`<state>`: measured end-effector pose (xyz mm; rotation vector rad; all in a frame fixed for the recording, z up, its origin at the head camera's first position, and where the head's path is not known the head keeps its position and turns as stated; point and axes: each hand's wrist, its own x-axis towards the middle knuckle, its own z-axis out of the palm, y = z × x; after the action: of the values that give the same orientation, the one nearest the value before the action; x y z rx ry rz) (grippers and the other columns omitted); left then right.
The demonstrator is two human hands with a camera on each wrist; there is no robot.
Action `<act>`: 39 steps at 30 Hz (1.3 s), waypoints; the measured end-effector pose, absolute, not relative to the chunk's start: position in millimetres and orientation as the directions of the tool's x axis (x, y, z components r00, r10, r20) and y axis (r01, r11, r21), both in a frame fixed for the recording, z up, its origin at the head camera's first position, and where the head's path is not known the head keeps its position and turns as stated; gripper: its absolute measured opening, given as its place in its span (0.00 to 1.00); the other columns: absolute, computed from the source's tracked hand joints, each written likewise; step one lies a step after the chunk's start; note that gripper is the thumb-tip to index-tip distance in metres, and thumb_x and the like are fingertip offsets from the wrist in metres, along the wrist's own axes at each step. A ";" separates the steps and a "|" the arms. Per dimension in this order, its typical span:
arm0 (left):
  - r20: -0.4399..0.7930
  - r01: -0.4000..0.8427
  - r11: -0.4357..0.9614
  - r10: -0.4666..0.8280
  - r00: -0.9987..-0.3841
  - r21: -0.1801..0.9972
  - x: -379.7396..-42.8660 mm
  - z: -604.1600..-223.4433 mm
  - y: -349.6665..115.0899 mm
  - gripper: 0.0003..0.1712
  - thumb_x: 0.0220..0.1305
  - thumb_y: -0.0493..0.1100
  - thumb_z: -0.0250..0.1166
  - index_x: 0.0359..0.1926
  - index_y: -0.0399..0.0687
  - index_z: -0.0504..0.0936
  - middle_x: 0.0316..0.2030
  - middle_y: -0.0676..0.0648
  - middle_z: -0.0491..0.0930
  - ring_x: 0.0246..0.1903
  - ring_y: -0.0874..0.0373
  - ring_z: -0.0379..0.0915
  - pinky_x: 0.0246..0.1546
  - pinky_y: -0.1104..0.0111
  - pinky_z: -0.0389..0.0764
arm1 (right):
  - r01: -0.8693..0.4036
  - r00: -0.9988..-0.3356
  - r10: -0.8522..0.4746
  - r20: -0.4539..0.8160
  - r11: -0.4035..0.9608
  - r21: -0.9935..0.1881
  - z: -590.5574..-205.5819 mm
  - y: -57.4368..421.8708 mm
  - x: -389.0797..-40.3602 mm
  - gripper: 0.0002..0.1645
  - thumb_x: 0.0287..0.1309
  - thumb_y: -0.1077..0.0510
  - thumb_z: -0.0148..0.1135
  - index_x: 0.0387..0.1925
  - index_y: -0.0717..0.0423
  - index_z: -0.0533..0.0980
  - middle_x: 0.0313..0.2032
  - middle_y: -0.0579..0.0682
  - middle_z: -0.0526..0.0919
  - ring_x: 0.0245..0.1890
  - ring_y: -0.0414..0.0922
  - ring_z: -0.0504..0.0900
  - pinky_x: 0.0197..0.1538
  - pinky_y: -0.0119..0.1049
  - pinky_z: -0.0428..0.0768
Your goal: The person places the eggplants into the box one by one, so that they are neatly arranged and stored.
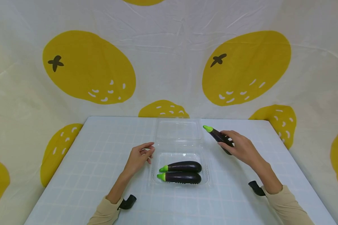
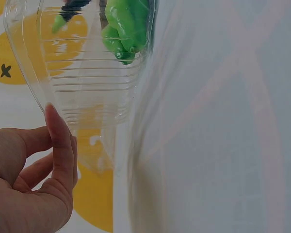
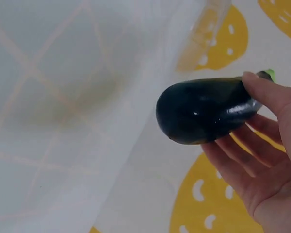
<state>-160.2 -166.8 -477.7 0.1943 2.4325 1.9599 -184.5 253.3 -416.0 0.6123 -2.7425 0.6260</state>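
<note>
A dark purple eggplant (image 1: 218, 136) with a bright green stem end is held above the table by my right hand (image 1: 242, 147), thumb on one side and fingers on the other. In the right wrist view the rounded end of this eggplant (image 3: 196, 111) faces the camera. Two more eggplants, a rear one (image 1: 186, 166) and a front one (image 1: 183, 177), lie side by side in a clear plastic clamshell container (image 1: 174, 156), green ends to the left. My left hand (image 1: 138, 157) is at the container's left edge, fingers loosely bent, a fingertip right at the rim in the left wrist view.
The container's clear lid (image 1: 180, 129) lies folded back toward the table's far edge. A pale checked cloth covers the table (image 1: 112, 134). Behind it hangs a white curtain (image 1: 169, 62) with yellow fruit prints. Black wrist mounts (image 1: 128, 202) stick out at both sleeves.
</note>
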 end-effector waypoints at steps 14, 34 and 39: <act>0.073 0.093 0.199 0.105 -0.992 0.976 -159.6 -476.4 -167.1 0.23 0.72 0.38 0.66 0.63 0.29 0.78 0.45 0.34 0.82 0.20 0.54 0.78 0.28 0.71 0.82 | -0.535 -0.830 -0.410 0.378 0.774 -0.338 -396.8 232.2 -178.7 0.29 0.56 0.52 0.79 0.56 0.59 0.80 0.49 0.56 0.86 0.40 0.50 0.85 0.43 0.49 0.87; 0.064 0.084 0.195 0.109 -0.992 0.977 -159.4 -476.3 -167.5 0.23 0.72 0.38 0.66 0.63 0.30 0.78 0.46 0.33 0.82 0.20 0.54 0.78 0.27 0.71 0.82 | -0.645 -0.757 -0.510 0.410 0.686 -0.337 -382.2 192.8 -177.0 0.30 0.55 0.52 0.79 0.56 0.61 0.80 0.48 0.55 0.86 0.41 0.49 0.86 0.40 0.43 0.87; 0.059 0.080 0.193 0.114 -0.992 0.978 -160.3 -477.4 -167.2 0.23 0.72 0.39 0.66 0.63 0.31 0.79 0.45 0.34 0.82 0.21 0.55 0.78 0.27 0.71 0.82 | -0.675 -0.729 -0.537 0.424 0.666 -0.318 -382.9 184.5 -177.8 0.29 0.55 0.52 0.79 0.55 0.60 0.80 0.48 0.55 0.86 0.41 0.48 0.86 0.39 0.42 0.87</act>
<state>-160.3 -167.2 -477.4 0.1957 2.4060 1.9695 -177.8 184.5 -382.9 0.9675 -2.5890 0.6679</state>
